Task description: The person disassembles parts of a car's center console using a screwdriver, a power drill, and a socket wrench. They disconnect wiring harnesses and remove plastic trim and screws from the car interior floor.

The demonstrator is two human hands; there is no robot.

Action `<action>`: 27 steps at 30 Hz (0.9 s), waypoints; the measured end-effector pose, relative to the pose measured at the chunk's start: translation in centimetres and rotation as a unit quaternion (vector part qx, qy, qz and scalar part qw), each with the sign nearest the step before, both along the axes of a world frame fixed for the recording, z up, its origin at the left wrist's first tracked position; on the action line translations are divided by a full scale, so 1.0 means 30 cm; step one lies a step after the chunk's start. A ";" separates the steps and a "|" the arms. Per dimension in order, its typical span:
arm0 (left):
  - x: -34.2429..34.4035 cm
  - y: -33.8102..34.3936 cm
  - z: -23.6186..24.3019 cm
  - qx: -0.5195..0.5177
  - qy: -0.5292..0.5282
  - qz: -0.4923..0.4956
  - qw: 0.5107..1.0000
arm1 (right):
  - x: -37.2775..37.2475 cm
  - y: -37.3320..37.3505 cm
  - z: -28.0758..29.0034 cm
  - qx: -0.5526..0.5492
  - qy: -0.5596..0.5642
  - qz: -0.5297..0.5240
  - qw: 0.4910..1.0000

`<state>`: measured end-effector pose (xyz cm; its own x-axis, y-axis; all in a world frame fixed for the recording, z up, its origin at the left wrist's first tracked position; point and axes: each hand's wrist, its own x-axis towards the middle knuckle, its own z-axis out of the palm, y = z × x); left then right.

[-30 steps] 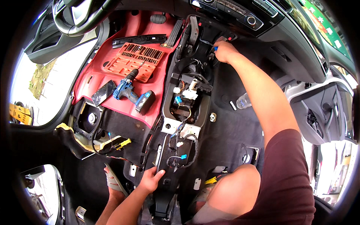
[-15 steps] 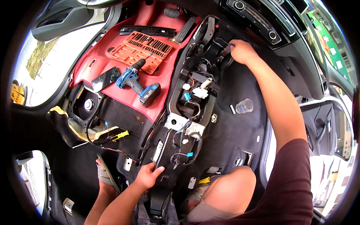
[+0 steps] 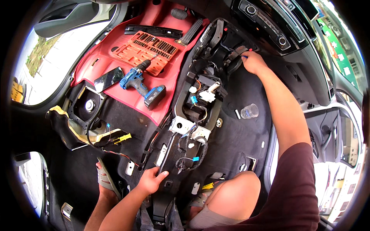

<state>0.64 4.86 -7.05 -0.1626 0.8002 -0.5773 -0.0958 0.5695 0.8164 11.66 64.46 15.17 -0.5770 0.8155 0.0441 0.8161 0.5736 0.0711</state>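
Note:
My right hand (image 3: 254, 63) is closed on a thin tool with a blue handle, mostly hidden in the fist. Its dark shaft points left into the front of the stripped centre console (image 3: 206, 111), beside a grey-brown bracket (image 3: 236, 53). Whether the tip touches anything cannot be made out. At the rear of the console, my left hand (image 3: 152, 181) has its fingers wrapped around a black bar (image 3: 166, 154), thumb on top. White and blue connectors (image 3: 207, 94) and loose wiring (image 3: 203, 154) lie exposed along the console between the hands.
On the red floor liner (image 3: 144, 94) lie a blue cordless drill (image 3: 137, 82), an orange bit case (image 3: 148, 50), a phone (image 3: 109, 79) and a black trim strip (image 3: 153, 31). A clear cup (image 3: 249, 111) stands on the right floor. The dashboard (image 3: 266, 25) overhangs at front right.
My right hand has shifted slightly right and down with the tool. More of the bracket and a small red spot now show beside it. My left hand keeps its place.

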 end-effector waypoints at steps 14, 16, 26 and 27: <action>-0.001 0.003 0.023 -0.004 -0.048 0.018 0.999 | -0.003 -0.167 -0.046 -0.253 0.260 -0.191 0.912; 0.001 0.020 0.046 -0.004 -0.050 0.015 0.999 | 0.020 -0.136 -0.050 -0.364 0.377 -0.232 0.820; -0.004 0.011 0.048 -0.003 -0.053 0.017 0.998 | -0.125 -0.079 0.011 -0.436 0.446 -0.301 0.722; -0.001 0.007 0.035 0.005 -0.047 0.018 0.999 | -0.149 -0.080 0.029 -0.435 0.437 -0.309 0.724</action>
